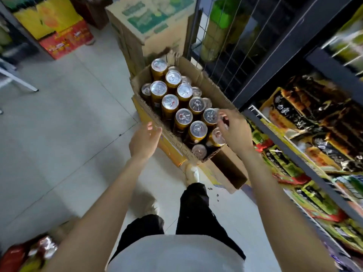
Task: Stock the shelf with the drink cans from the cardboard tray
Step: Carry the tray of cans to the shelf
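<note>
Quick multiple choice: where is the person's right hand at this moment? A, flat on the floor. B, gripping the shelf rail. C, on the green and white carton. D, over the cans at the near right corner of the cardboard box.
D: the right hand reaches over the gold cans at the near right corner of the cardboard box, fingers curled toward one can top.

**A shop aisle with a pale tiled floor**

Pale grey floor tiles (59, 122) reflect soft overhead light. Printed cartons (149, 22) are stacked at the far end, beside a red and yellow box (59, 30). A dark wire rack (231, 55) stands to the right. A white metal leg (21, 81) crosses the left edge.
</note>
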